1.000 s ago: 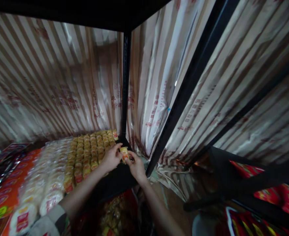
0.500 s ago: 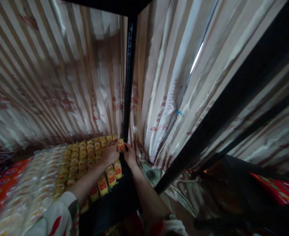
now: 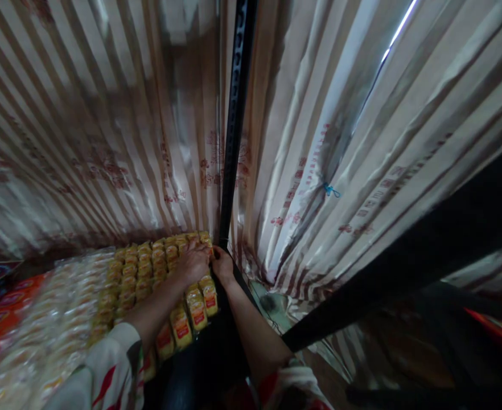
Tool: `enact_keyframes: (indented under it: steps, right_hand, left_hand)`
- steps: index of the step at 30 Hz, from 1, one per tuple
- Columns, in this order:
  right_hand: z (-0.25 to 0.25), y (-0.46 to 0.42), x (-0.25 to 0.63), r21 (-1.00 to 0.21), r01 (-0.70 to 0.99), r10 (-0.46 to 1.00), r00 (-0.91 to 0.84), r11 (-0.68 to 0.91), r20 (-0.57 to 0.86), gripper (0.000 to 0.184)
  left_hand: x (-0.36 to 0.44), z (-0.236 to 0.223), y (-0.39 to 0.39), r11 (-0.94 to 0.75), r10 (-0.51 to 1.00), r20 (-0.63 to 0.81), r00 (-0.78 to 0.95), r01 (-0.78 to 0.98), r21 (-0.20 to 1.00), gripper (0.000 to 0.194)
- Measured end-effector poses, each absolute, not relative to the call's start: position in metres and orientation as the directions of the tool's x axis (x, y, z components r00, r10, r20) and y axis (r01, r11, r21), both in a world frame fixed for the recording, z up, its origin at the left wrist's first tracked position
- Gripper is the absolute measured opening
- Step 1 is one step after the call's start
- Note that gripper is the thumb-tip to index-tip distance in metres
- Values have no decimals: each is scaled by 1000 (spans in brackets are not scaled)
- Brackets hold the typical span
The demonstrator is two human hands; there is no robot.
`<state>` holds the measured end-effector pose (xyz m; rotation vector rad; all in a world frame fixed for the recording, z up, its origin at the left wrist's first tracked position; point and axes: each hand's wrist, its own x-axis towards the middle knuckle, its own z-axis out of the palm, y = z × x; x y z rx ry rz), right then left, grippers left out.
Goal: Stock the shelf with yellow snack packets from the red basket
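Observation:
Rows of small yellow wrapped cakes with red labels (image 3: 181, 326) stand on a dark shelf (image 3: 208, 359). My left hand (image 3: 194, 263) lies over the far end of the right-hand rows, fingers stretched forward on the wrappers. Close beside it, at the shelf's back corner, my right hand (image 3: 223, 266) is curled, its thumb and fingertips at the edge of a yellow wrapped cake at the row's end. That cake is mostly hidden between the two hands.
Left of the yellow rows lie clear-wrapped pale round cakes (image 3: 69, 319), then orange packs (image 3: 9, 310). A dark upright post (image 3: 233, 125) rises behind the hands. Striped plastic sheeting (image 3: 157, 114) hangs behind. A dark bar (image 3: 387, 250) slants across the right; a red package (image 3: 496, 336) lies beyond it.
Both hands have carried a yellow wrapped cake from above the shelf to the back end of the right-hand row. My left hand now lies flatter over the rows. The view has shifted closer.

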<state>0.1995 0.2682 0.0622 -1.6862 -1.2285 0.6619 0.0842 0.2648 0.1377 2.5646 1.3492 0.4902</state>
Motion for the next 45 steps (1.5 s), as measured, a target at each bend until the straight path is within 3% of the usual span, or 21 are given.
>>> enact_keyframes:
  steps: [7, 19, 23, 26, 29, 35, 41, 45]
  right_hand:
    - [60, 269, 199, -872, 490, 916, 344, 15, 209, 44]
    - [62, 269, 197, -850, 524, 905, 329, 63, 270, 43]
    - [59, 271, 197, -846, 509, 898, 284, 157, 337, 36]
    - [57, 270, 198, -864, 487, 875, 355, 128, 329, 43]
    - [58, 264, 202, -902, 425, 859, 429, 80, 279, 48]
    - [75, 228, 206, -965, 252, 815, 545, 66, 198, 39]
    - [93, 153, 198, -982, 77, 820, 541, 173, 187, 36]
    - [90, 76, 182, -981, 38, 835, 520, 188, 180, 35]
  left_hand:
    - [90, 144, 260, -631, 776, 236, 585, 719, 292, 24]
    - [91, 135, 265, -622, 777, 255, 575, 765, 171, 28]
    - [94, 136, 264, -589, 805, 215, 553, 789, 174, 29]
    - [95, 144, 259, -575, 816, 208, 539, 796, 192, 29]
    - [95, 153, 250, -562, 826, 213, 522, 792, 237, 28]
    - [100, 165, 213, -612, 791, 247, 560, 712, 345, 32]
    - [104, 175, 134, -552, 810, 224, 542, 576, 603, 40]
    - [88, 166, 67, -531, 811, 234, 536, 509, 677, 39]
